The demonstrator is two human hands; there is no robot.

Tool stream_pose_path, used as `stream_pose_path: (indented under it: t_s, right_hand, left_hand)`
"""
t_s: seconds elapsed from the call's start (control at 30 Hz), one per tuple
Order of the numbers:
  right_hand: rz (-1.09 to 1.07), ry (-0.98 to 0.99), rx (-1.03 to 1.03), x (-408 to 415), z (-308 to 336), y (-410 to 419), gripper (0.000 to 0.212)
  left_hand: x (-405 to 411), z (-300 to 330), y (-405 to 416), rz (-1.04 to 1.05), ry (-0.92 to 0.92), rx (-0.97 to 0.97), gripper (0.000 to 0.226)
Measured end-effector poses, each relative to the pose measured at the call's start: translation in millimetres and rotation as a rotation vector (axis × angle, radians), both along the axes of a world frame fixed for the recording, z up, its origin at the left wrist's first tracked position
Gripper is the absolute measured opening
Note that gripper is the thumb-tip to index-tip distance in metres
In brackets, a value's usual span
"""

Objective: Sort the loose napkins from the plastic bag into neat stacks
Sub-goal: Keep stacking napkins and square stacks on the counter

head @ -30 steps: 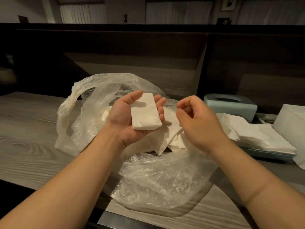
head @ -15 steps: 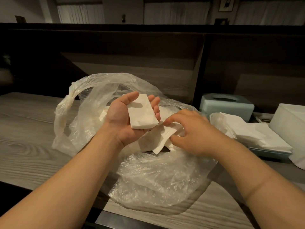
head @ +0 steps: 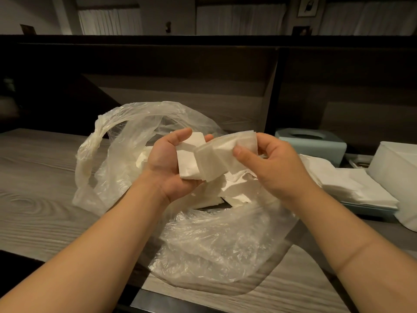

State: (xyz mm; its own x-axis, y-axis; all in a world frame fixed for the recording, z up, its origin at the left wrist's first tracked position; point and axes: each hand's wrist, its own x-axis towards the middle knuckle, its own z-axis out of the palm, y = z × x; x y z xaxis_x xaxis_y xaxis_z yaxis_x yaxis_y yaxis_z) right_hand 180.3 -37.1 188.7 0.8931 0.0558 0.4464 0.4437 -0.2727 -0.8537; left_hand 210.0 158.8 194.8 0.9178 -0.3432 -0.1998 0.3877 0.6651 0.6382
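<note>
Under both hands, spread over the wood-grain tabletop [head: 33, 177], the clear plastic bag [head: 203, 240] lies crumpled and open, a thin crackly film that will slide and collapse if pulled, so it is best left where it lies. Inside its mouth, just below the grips, the loose napkins [head: 232, 195] sit in a jumbled white heap, some folded, some skewed. They look feather-light, soft and easily creased or torn, so I judge a gentle pinch at a folded edge or corner serves better than a grab at the middle. Beyond the right hand, a finished pile of napkins [head: 352, 188] rests flat, with a pale blue tissue box [head: 316, 143] behind it. The left hand [head: 167, 168] is palm up, fingers loosely curled beneath a small folded stack [head: 187, 161], thumb lying along its far edge. The right hand [head: 270, 168] pinches a single folded napkin [head: 223, 157] between thumb and fingertips near its right end; the free end droops across the stack in the left palm, overlapping it. That sheet is white, faintly textured, and limp.
</note>
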Motion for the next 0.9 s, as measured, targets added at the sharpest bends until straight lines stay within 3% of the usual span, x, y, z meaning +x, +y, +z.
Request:
stream_pose_path:
  t_s: [0.1,0.37,0.57,0.83,0.9]
  right_hand:
    - [0.064,0.060,0.131,-2,5,0,0.019]
    - [0.221,0.143,0.097,-9,10,-1,0.017]
    - [0.144,0.066,-0.026,-8,9,2,0.013]
    - [0.139,0.079,-0.127,-8,5,5,0.020]
    - [0.064,0.000,-0.210,-5,2,5,0.026]
  left_hand:
    - [-3,0,-1,-0.069,-0.035,0.083,0.048]
    - [-7,-2,-6,-0.295,-0.124,0.300,0.071]
    - [-9,-6,-9,-0.446,-0.191,0.385,0.075]
    - [-12,-5,-12,-0.426,-0.206,0.438,0.072]
    - [-11,-5,-12,-0.472,-0.211,0.415,0.075]
